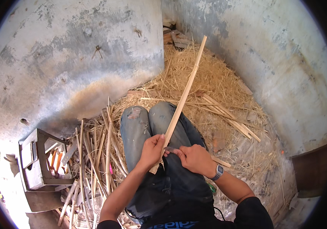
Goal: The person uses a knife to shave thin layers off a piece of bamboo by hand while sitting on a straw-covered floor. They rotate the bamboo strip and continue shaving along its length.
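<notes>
Your left hand grips a long wood strip close to its lower end; your right hand, just beside it, closes around what looks like a small knife near the strip. The strip slants up past your knees over straw, between two walls. Sticks crowd your left side. Blue lettering crosses your black shirt; your watch is too small to read.
</notes>
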`<action>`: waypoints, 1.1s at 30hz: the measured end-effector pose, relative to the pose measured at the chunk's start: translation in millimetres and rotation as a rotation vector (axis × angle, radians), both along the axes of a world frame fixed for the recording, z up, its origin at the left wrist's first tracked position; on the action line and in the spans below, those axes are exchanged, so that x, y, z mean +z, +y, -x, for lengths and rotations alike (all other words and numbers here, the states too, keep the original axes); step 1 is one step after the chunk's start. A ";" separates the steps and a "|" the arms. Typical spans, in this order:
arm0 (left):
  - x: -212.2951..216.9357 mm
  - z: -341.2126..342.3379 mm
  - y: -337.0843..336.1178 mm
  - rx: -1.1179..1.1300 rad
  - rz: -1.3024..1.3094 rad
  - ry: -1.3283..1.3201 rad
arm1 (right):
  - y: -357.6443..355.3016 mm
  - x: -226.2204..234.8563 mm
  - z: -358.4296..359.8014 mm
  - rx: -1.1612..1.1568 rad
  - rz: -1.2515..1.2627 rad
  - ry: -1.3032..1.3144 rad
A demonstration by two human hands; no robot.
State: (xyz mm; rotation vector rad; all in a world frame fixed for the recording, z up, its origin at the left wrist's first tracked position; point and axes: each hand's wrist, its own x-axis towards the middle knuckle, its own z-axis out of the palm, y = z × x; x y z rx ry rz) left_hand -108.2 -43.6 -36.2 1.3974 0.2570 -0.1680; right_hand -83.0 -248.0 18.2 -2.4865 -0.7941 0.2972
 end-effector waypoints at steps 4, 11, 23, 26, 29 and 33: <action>5.6 0.3 0.1 -0.013 -0.015 0.000 | -5.0 11.9 19.5 0.168 0.033 0.159; 17.0 11.2 6.6 -0.141 -0.142 0.105 | -19.6 12.1 -36.8 -0.188 -0.341 0.142; 22.4 43.6 11.4 -0.213 -0.045 0.166 | -22.8 -60.0 -197.7 -0.502 -0.365 -0.348; 15.5 43.0 9.8 -0.214 -0.070 0.125 | -23.8 -64.9 -211.9 -0.505 -0.351 -0.346; 14.1 41.7 4.4 -0.200 -0.098 0.119 | -24.6 -73.1 -210.7 -0.413 -0.345 -0.268; 13.4 41.9 -4.5 -0.162 -0.104 0.117 | -22.1 -91.1 -189.1 -0.339 -0.371 -0.252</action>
